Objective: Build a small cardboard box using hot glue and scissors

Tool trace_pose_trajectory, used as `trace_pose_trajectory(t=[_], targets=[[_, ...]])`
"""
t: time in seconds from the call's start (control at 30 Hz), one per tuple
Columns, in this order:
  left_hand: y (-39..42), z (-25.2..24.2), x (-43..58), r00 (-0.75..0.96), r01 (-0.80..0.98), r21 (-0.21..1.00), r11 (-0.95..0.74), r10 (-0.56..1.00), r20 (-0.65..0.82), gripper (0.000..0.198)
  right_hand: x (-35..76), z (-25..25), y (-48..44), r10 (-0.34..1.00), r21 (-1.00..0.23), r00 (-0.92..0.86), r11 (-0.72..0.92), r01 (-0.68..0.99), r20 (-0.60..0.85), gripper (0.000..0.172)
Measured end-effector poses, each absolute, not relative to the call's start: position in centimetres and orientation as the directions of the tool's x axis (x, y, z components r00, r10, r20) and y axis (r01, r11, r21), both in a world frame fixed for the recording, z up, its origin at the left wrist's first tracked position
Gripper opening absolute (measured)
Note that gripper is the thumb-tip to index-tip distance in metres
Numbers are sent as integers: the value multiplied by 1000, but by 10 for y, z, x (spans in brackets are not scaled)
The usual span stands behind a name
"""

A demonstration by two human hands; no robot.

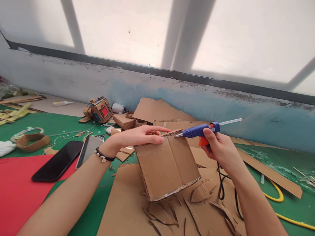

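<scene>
My left hand [137,136] grips the top edge of a folded cardboard piece [167,167], thumb and fingers pressed onto a narrow cardboard strip [169,132] along that edge. The piece stands tilted over a large flat cardboard sheet [123,209]. My right hand [218,147] is closed round a blue hot glue gun [200,130] with an orange trigger. Its nozzle points left and touches the strip's right end. A clear glue stick [230,121] juts from the gun's back. The gun's black cord [221,183] hangs down past my right wrist.
Two phones [57,160] [89,149] lie on the green and red mat at left. A small cardboard model [100,109], boxes and cardboard sheets [157,111] sit by the wall. Torn cardboard scraps [197,209] litter the front. A yellow cable [278,193] and a long cardboard strip [270,173] lie at right.
</scene>
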State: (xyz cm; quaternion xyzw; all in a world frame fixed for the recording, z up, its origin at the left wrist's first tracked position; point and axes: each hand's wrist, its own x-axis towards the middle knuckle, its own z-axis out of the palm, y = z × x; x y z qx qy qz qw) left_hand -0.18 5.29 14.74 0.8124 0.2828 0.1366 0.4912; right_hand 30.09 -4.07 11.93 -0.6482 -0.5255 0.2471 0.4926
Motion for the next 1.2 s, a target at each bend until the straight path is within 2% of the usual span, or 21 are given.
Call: trace_pose_trajectory(t=[0.17,0.27,0.77,1.2], targets=[[50,148,1,800,344,862,-371,597,-62,68,300,119,-38,949,-832,233,51,553,213,81],[49,149,2,804,336,864,-375,591,-56,68,296,124,-43,934,-801,247,64,596,258,80],[50,149,-1,804,325,868,-376,593,-44,67,302,124,-44,913,-894,341,52,444,222,76],[48,151,2,790,374,847,-377,608,-78,67,295,122,-44,931,-818,267,54,572,248,78]])
